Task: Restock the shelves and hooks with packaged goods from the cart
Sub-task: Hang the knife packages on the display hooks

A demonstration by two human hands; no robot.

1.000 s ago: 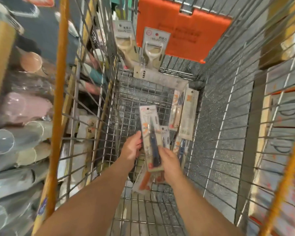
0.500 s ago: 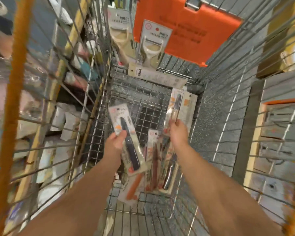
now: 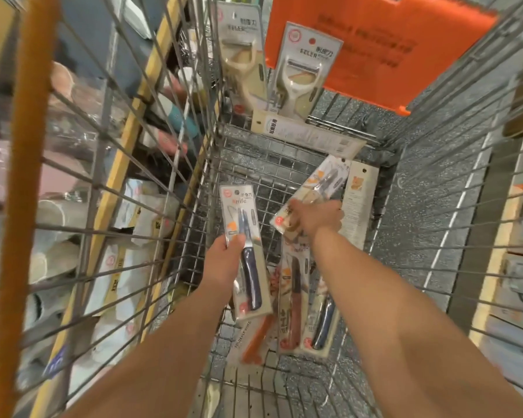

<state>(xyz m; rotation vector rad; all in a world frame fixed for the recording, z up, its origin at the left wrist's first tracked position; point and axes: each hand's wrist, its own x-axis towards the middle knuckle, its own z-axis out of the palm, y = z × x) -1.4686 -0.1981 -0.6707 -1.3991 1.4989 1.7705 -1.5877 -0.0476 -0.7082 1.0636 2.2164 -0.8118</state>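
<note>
Packaged goods lie scattered on the wire floor of the cart (image 3: 248,164), centre frame. Left of centre, my left hand (image 3: 224,260) pinches a carded blue-handled knife (image 3: 244,251) by its edge, held above the cart floor. Below it, an orange-handled pack (image 3: 255,339) and a brown-handled knife pack (image 3: 293,300) lie flat. Right of centre, my right hand (image 3: 316,218) grips a carded tool pack (image 3: 314,188), tilted. Upper centre, two peeler packs (image 3: 302,70) lean at the far end.
</note>
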